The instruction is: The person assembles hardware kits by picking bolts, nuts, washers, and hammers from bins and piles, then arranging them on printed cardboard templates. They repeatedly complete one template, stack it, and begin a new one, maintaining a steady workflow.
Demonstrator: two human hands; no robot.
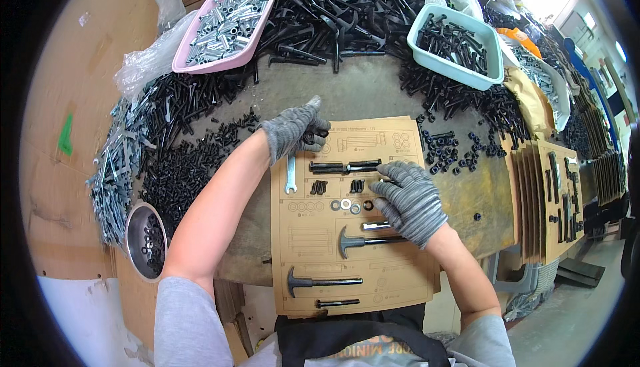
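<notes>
"Grey shirt sleeves [190, 327] and a dark apron [300, 340] come closest to the camera; what are the hands doing?"

"Left hand [295, 130] is curled around a few small dark pieces [309, 138], nuts by the look of them, over the card's upper left corner; right hand [412, 200] bends its fingers over the card's right side, beside the long black bolts [327, 167]; whether it pinches anything, I can't tell."

"And what lies under them?"

"One printed cardboard sheet [413, 290]; on it a silver spanner [291, 174] just below the left hand, the bolts, short screws [320, 188], washers [345, 204], a silver tube [375, 226] partly under the right hand, two hooked arms [327, 281] and a thinner bolt [339, 303] near the lower edge."

"Which step, would you say?"

"Laying parts on their outlines, I judge, with several outlines still bare; the next move seems to call for setting the small dark pieces down singly, without nudging the bolts, which could roll."

"Further out?"

"Loose nuts [477, 217] on the worktop [380, 87] to the right; beyond, a pale blue tray [453, 74] of dark bolts; upper left, a pink tray [220, 67] of silver tubes; a steel bowl [136, 226] left of the left arm; cards [550, 247] bearing similar parts, far right."
</notes>
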